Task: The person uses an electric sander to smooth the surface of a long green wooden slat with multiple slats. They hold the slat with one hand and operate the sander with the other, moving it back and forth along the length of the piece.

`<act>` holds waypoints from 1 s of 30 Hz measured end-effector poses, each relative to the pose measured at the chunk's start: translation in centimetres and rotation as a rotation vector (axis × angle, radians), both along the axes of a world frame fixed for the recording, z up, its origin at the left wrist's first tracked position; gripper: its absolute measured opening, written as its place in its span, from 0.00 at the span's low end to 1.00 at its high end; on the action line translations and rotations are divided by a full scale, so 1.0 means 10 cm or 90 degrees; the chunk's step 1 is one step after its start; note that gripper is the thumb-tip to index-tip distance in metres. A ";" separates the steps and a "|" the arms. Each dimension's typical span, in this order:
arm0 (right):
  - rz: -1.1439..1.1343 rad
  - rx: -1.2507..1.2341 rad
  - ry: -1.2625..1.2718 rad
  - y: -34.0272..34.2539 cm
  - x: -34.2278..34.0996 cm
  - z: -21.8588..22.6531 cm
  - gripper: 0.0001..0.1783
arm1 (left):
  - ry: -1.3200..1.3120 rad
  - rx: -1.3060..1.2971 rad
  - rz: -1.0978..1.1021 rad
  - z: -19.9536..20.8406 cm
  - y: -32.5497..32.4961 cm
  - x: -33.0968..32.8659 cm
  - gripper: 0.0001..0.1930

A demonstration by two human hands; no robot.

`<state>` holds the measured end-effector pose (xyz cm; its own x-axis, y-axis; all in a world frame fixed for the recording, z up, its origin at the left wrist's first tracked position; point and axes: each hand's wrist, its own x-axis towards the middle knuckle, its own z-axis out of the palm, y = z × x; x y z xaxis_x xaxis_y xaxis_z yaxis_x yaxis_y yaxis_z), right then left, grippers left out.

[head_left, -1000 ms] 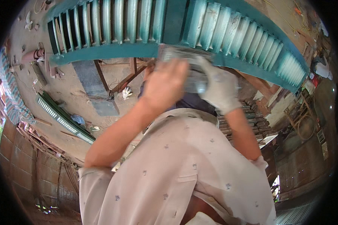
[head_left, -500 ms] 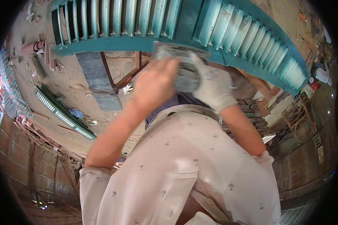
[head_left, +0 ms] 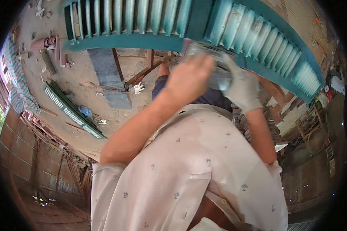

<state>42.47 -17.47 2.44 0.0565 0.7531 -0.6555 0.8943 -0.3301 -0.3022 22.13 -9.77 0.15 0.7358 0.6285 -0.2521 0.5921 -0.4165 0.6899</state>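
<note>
Along the near edge of a teal louvred shutter (head_left: 142,40), both my hands press on a grey, boxy hand tool (head_left: 219,77). Motion blurs the tool, so its exact kind does not show. My bare left hand (head_left: 191,79) wraps over its left side, fingers smeared. On the opposite side, my right hand (head_left: 243,86), in a whitish work glove, grips it with the thumb along the top. The shutter's slats look patchy, teal with pale worn areas.
A narrower green louvred panel (head_left: 73,111) lies on the dusty ground at left. Near it is a dark grey sheet (head_left: 108,73). Wooden supports (head_left: 144,71) stand under the shutter. Pinkish rolled material (head_left: 44,43) sits at far left, and stacked pieces (head_left: 260,125) at right.
My hands and the grey tool have moved to the right along the shutter's near edge. The whole view has also shifted slightly, and a leg now shows below the shutter.
</note>
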 end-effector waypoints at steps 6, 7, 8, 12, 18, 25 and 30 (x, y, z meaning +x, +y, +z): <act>-0.014 0.058 0.020 -0.35 0.40 -0.12 0.50 | -0.010 -0.013 -0.019 -0.08 -0.24 0.37 0.18; 0.006 0.046 0.015 -0.27 0.34 -0.13 0.50 | -0.009 -0.021 -0.012 -0.07 -0.17 0.29 0.19; 0.020 0.032 0.012 -0.16 0.20 -0.13 0.51 | 0.002 -0.018 -0.003 -0.04 -0.10 0.19 0.20; 0.046 -0.083 -0.002 0.37 -0.36 -0.01 0.51 | 0.033 -0.010 0.031 -0.01 0.18 -0.38 0.26; 0.072 -0.015 -0.007 0.46 -0.63 -0.09 0.52 | 0.033 -0.015 0.032 0.01 0.39 -0.69 0.27; 0.041 0.010 -0.010 -0.04 0.01 -0.10 0.55 | -0.059 0.022 0.030 -0.14 -0.06 0.02 0.15; 0.031 -0.001 0.013 0.11 -0.25 -0.12 0.57 | -0.035 -0.018 0.047 -0.09 0.08 -0.24 0.15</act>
